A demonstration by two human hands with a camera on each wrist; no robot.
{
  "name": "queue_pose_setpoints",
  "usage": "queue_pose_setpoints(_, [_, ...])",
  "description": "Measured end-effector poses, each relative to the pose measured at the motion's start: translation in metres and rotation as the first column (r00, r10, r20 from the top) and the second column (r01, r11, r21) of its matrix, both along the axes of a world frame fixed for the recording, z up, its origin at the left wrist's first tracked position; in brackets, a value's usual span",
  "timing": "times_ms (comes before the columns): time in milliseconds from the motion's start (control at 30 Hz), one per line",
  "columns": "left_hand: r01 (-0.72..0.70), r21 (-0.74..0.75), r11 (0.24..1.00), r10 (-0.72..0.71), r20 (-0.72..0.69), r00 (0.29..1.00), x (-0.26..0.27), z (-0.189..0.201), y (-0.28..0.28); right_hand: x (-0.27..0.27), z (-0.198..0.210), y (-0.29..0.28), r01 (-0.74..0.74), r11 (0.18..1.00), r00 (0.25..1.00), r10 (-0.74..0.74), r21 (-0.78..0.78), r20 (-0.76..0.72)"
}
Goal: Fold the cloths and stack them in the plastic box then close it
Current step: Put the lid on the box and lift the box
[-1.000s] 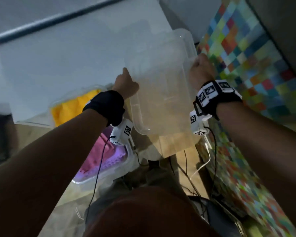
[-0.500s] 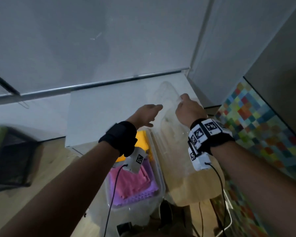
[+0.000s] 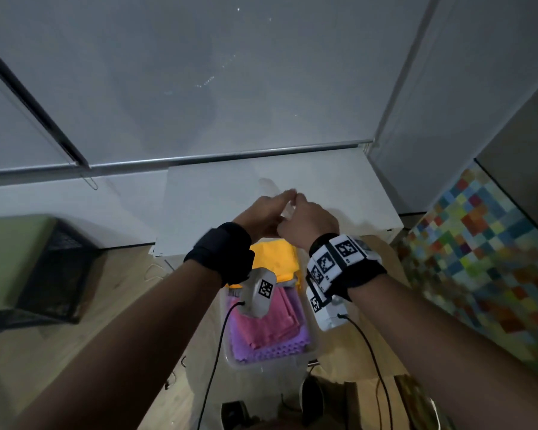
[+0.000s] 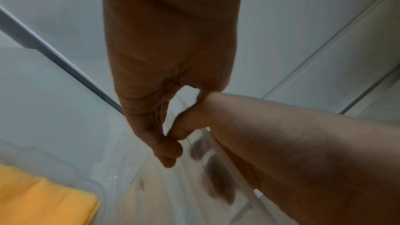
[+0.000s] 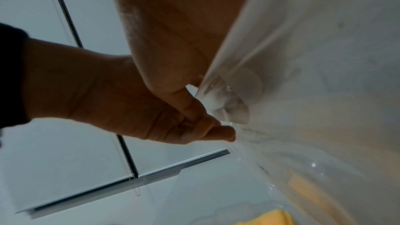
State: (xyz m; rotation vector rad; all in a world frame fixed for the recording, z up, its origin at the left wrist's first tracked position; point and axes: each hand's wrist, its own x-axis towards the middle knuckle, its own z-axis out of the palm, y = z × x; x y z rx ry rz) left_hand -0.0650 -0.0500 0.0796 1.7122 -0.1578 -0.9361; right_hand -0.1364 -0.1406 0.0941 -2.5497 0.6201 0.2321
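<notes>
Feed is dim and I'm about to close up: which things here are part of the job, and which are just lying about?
Part of the job:
clear lid, held by right hand, left hand at its edge
plastic box
yellow cloth
pink cloth
purple cloth

Lying about:
black mesh basket
colourful checked mat
white board

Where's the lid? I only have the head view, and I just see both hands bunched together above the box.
Observer: The right wrist view shows the clear lid. The right hand holds it, thumb against its rim.
Operator: Is the left hand on it too?
Observer: The left hand has its fingers curled at the same rim, beside that thumb. I cannot tell whether they grip it.
Operator: Where are the right hand's other fingers?
Observer: In the left wrist view they show as dark blurred shapes through the lid, so they seem to lie behind it.
</notes>
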Motion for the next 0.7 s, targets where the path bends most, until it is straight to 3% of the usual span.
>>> queue_pose_setpoints(100, [-0.069, 0.013, 0.998, 0.068, 0.068, 0.995, 0.001, -0.003, 0.015, -0.002, -0.004, 0.02, -0.043, 0.999, 0.999, 0.043, 0.021, 0.0])
queue_pose_setpoints(333, [-0.205, -0.005, 0.979, 0.205, 0.023, 0.979, 0.005, -0.021, 0.036, -0.006, -0.004, 0.029, -0.074, 0.992, 0.997, 0.076, 0.103, -0.014])
queue_pose_setpoints(500, [-0.21, 0.115, 0.971, 0.187, 0.183, 0.965, 0.009, -0.025, 0.034, -0.003, -0.006, 0.022, 0.049, 0.916, 0.995, -0.009, 0.398, -0.1])
queue_pose_setpoints(567, [-0.217, 0.156, 0.964, 0.178, 0.23, 0.957, 0.008, -0.027, 0.036, -0.004, -0.007, 0.017, 0.094, 0.902, 0.99, -0.039, 0.422, -0.138])
queue_pose_setpoints(700, [-0.254, 0.116, 0.96, 0.233, 0.168, 0.958, 0.004, -0.041, 0.044, -0.008, -0.018, 0.003, 0.161, 0.895, 0.979, -0.091, 0.416, -0.184])
